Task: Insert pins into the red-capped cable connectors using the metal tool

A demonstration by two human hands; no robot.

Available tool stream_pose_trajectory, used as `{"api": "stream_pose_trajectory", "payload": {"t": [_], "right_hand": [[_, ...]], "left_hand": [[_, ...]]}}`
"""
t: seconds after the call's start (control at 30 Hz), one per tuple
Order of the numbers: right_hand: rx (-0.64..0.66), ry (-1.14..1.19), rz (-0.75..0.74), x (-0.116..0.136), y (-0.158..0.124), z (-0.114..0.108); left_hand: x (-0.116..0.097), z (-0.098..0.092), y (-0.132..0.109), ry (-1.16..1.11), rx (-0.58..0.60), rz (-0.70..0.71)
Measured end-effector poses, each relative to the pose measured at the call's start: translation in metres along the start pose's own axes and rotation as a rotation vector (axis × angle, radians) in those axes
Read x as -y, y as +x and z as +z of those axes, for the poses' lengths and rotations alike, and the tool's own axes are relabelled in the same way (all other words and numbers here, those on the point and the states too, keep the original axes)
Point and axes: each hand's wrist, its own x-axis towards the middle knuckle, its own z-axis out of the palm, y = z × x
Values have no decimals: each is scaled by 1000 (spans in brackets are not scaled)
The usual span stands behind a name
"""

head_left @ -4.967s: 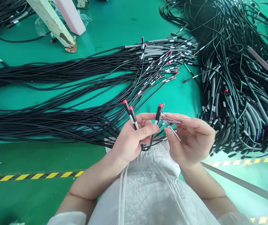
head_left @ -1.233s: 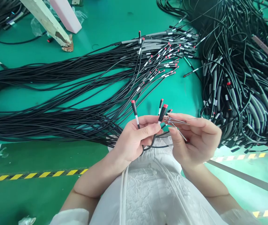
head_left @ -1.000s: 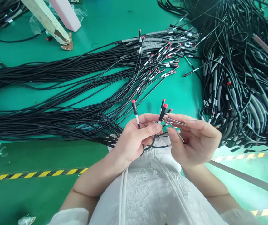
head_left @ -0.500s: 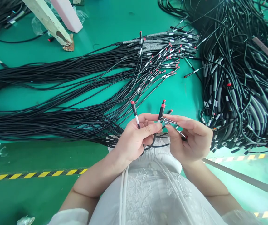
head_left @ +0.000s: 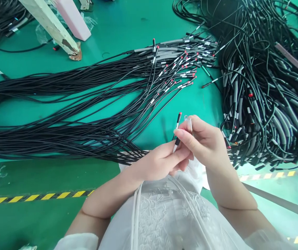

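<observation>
My left hand (head_left: 161,159) is closed around a black cable (head_left: 177,141) with a white sleeve. The cable's red-tipped connector (head_left: 179,118) points up above my fingers. My right hand (head_left: 206,142) is just to the right, its thumb tip against the cable by the connector. A small shiny tool (head_left: 189,124) with looped ends is tucked in the right fingers. Its kind is not clear, and its other end is hidden by the hand. Further cable ends under the palms are mostly covered.
A long bundle of black cables (head_left: 60,81) with red-tipped ends lies across the green table (head_left: 128,24). A large tangled cable heap (head_left: 265,86) fills the right side. A worn white post (head_left: 52,26) and a pink bar (head_left: 73,21) stand at upper left.
My right hand has turned and come up, and the tool now lies back in its fingers. My left hand has moved right and rolled over. One red-tipped connector now shows between the hands.
</observation>
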Motion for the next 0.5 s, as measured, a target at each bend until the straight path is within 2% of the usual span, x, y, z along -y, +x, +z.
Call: {"api": "stream_pose_trajectory", "payload": {"t": [0.13,0.23,0.5], "right_hand": [[24,239,118,1,2,3],[68,247,113,-2,4,1],[-170,266,34,-18,-8,3]], "left_hand": [[0,-6,-3,-147,-23,143],[-4,-10,-4,-192,-127,92],[-11,-2,-1,-413,-259,99]]}}
